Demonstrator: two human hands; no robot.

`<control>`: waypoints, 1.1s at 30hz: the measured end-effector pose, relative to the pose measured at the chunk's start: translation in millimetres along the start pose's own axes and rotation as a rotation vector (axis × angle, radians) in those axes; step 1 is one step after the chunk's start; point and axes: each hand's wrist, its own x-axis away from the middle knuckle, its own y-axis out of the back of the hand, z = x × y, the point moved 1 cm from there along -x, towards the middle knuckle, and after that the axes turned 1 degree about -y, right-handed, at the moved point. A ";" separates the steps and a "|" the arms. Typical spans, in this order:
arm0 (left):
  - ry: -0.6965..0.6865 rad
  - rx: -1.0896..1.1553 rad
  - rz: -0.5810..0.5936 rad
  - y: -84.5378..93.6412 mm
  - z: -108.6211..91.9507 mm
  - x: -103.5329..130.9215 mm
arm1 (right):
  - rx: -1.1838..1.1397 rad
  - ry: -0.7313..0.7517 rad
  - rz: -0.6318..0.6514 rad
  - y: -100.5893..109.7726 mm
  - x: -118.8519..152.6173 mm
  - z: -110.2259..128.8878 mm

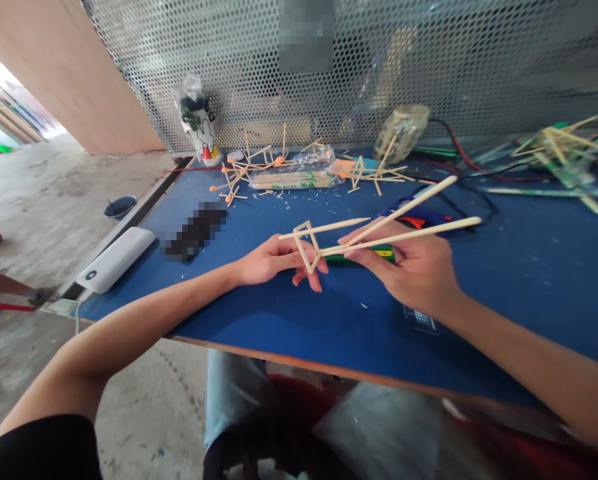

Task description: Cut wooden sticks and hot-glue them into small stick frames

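Observation:
Above the near part of the table, my left hand is closed on a small four-sided frame of pale wooden sticks. A longer pointed stick crosses the top of this frame. My right hand pinches two long wooden sticks near the frame's lower corner. They spread apart toward the right, with rounded ends. Whether they are joined to the frame, I cannot tell. Under the sticks, partly hidden by my right hand, lies a green and yellow tool.
Along the back stand stick structures with orange balls, a packet of sticks and a jar. A white power bank and a cartoon-printed bottle are at left. Wires and a blue-and-red tool lie beyond my right hand.

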 end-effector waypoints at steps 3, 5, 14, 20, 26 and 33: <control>-0.111 -0.197 -0.021 0.1 -3.2 1.9 | 0.015 -0.042 -0.030 1.1 1.0 -0.3; -0.199 -0.392 -0.073 -1.4 -6.2 2.9 | 0.008 -0.098 -0.053 1.1 1.9 -2.2; -0.267 -0.659 -0.268 -9.3 -7.7 2.9 | -0.448 -0.374 0.008 -3.7 1.3 -4.6; -0.246 -0.624 -0.254 -11.6 -7.6 3.6 | -0.494 -0.394 0.008 -4.3 -2.8 1.8; -0.290 -0.649 -0.280 -5.5 -10.6 4.0 | -0.439 -0.376 0.056 -2.5 -2.3 -1.0; -0.189 -0.358 -0.364 17.3 -2.0 -0.1 | -0.174 -0.283 0.028 5.0 -2.4 -15.2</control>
